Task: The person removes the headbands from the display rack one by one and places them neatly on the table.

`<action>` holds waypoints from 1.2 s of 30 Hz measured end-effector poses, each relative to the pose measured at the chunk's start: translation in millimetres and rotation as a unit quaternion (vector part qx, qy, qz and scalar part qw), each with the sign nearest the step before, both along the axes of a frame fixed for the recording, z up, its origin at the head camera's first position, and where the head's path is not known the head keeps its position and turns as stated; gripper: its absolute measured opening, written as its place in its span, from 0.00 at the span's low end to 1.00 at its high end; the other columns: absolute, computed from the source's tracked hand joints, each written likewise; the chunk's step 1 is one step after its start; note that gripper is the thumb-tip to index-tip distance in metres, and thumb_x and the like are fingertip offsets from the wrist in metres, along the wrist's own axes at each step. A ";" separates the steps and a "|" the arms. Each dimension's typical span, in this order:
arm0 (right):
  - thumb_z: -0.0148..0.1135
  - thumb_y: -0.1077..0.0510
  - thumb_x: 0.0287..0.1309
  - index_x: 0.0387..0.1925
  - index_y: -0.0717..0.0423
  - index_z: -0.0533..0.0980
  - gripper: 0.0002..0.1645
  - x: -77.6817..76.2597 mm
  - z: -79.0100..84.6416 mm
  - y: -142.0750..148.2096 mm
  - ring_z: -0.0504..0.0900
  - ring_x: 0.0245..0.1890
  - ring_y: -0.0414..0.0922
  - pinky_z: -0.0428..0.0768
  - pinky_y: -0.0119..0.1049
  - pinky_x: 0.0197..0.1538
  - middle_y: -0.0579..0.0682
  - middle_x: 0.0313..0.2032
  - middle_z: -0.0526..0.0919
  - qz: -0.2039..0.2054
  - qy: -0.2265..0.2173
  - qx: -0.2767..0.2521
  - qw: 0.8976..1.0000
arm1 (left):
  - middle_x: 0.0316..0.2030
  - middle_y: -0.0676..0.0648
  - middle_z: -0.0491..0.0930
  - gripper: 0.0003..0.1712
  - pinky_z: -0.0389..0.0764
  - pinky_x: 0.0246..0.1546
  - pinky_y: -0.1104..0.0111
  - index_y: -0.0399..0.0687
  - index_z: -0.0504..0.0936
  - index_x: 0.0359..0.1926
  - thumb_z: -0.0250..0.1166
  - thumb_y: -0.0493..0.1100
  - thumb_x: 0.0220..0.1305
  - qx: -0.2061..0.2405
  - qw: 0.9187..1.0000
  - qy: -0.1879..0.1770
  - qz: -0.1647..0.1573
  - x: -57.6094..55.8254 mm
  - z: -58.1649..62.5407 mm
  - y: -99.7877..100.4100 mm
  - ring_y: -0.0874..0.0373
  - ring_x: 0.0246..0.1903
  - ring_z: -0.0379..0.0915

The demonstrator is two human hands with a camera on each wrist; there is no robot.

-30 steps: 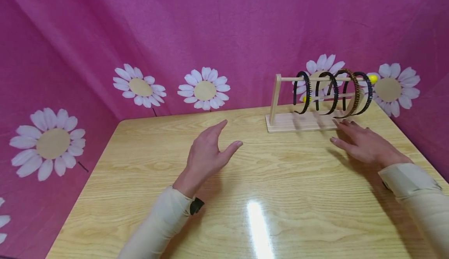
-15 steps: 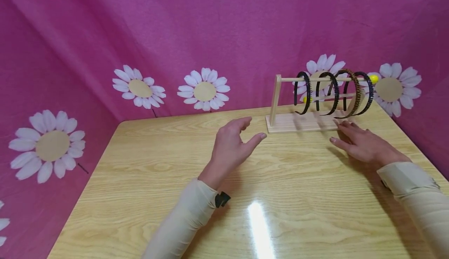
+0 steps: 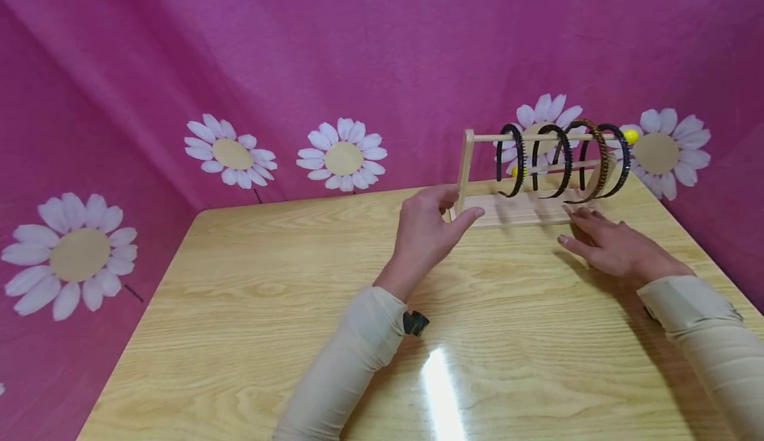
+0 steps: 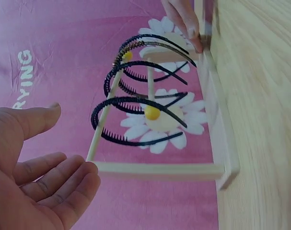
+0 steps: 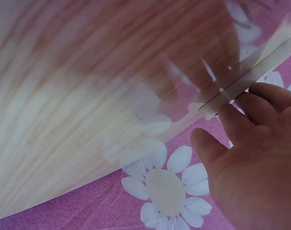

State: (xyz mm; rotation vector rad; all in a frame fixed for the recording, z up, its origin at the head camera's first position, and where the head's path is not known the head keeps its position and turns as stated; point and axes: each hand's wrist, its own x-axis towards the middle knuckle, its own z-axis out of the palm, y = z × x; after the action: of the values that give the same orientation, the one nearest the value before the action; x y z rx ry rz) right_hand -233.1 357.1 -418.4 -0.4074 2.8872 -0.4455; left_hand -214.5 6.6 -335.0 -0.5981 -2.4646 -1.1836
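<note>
A pale wooden headband stand [image 3: 465, 169] is upright at the back right of the table. From its upper rod hang several toothed headbands: a black one [image 3: 522, 162] at the left, another black one [image 3: 567, 166], a brown patterned one [image 3: 604, 162] and a dark one at the right end. My left hand [image 3: 425, 234] is at the stand's left post, thumb and fingers apart; in the left wrist view its fingertips [image 4: 90, 170] lie right by the post. My right hand [image 3: 623, 250] reaches the front right edge of the base with fairly straight fingers.
The wood-grain table [image 3: 251, 308] runs up to a magenta curtain [image 3: 370, 43] printed with white daisies, close behind the stand. Yellow balls [image 3: 630, 136] cap the stand's rods. The table's right edge passes near my right forearm.
My left hand has moved right and slightly away from me, from over the table to the stand's left post. My right hand stays at the base, and the stand and headbands look unmoved.
</note>
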 end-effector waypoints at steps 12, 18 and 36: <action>0.40 0.30 0.73 0.77 0.65 0.50 0.51 1.2 1.9 -0.6 0.47 0.72 0.73 0.48 0.74 0.66 0.72 0.75 0.46 -0.013 -0.013 -0.006 1.000 | 0.41 0.47 0.88 0.22 0.77 0.40 0.79 0.43 0.87 0.52 0.75 0.48 0.60 0.049 0.999 -0.013 -0.013 -11.1 1.5 40.1 0.61 0.37 0.83; 0.40 0.29 0.73 0.78 0.62 0.49 0.51 2.8 4.3 -2.6 0.50 0.71 0.73 0.53 0.74 0.64 0.71 0.75 0.47 -0.018 -0.009 -0.002 1.000 | 0.41 0.48 0.88 0.22 0.78 0.39 0.79 0.43 0.87 0.51 0.76 0.48 0.59 0.058 0.998 -0.035 -0.003 -25.9 0.6 56.6 0.62 0.38 0.84; 0.40 0.30 0.73 0.77 0.64 0.53 0.50 1.7 3.3 0.3 0.51 0.71 0.73 0.58 0.73 0.64 0.71 0.75 0.48 -0.020 0.000 0.008 1.000 | 0.38 0.54 0.85 0.25 0.76 0.37 0.81 0.44 0.85 0.53 0.78 0.47 0.56 0.111 0.988 -0.101 0.026 -44.1 -9.1 97.0 0.63 0.38 0.81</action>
State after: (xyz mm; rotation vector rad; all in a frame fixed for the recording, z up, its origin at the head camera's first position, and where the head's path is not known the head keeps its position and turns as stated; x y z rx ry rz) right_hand -231.4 357.4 -415.1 -0.3474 2.9015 -0.4286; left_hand -258.7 103.6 -344.1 -0.3640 -2.4440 -1.5373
